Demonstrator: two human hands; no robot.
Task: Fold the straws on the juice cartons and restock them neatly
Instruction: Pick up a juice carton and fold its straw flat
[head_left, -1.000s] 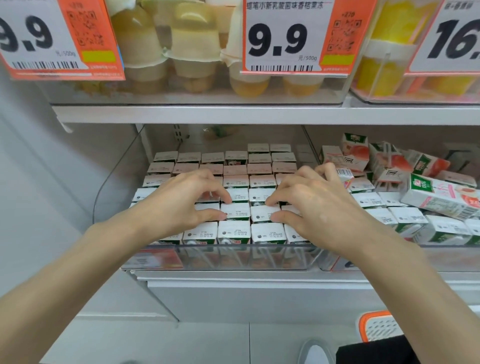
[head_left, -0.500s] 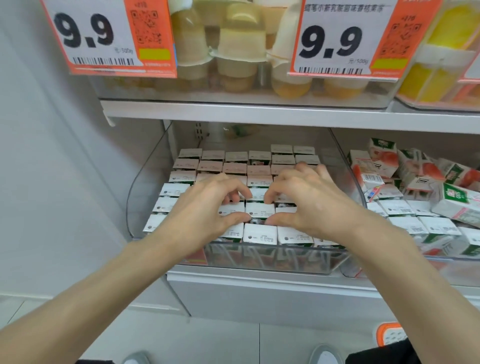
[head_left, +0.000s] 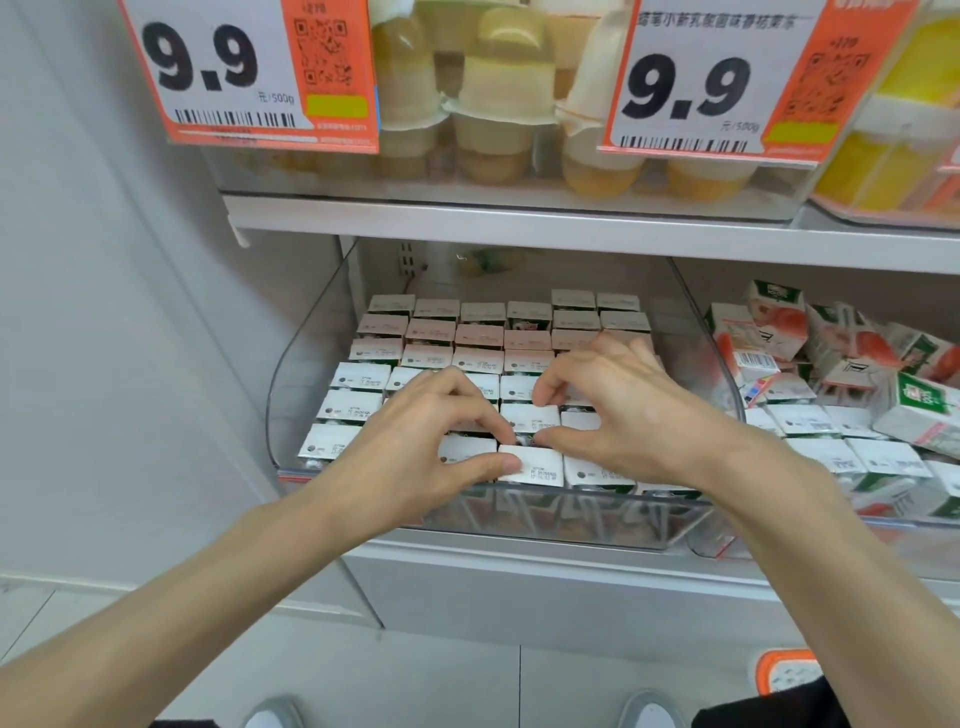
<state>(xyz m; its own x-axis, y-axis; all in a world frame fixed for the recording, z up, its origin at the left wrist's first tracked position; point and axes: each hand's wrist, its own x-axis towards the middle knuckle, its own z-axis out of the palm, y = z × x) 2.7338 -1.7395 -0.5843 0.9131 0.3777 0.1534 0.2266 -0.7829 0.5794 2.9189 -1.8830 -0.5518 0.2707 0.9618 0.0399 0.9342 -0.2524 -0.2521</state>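
Cartons (head_left: 361, 375) are standing upright in tight rows inside the left bin (head_left: 306, 374) under the shelf (head_left: 519, 228). They are running six across at the back and about six rows deep, but the hands are hiding some, so no full total is showing. The left hand (head_left: 426, 441) is pinching a front-row carton top between thumb and curled forefinger. The right hand (head_left: 623, 410) is pinching the next one, with the thumbs nearly meeting. This is looking like the restocking step, squaring up the rows. Straws are not showing from above. Next, I am judging, the loose cartons (head_left: 919, 410) lying jumbled in the right bin (head_left: 857, 525) are needing folding and standing. Two bins and two tags (head_left: 244, 73) are showing.
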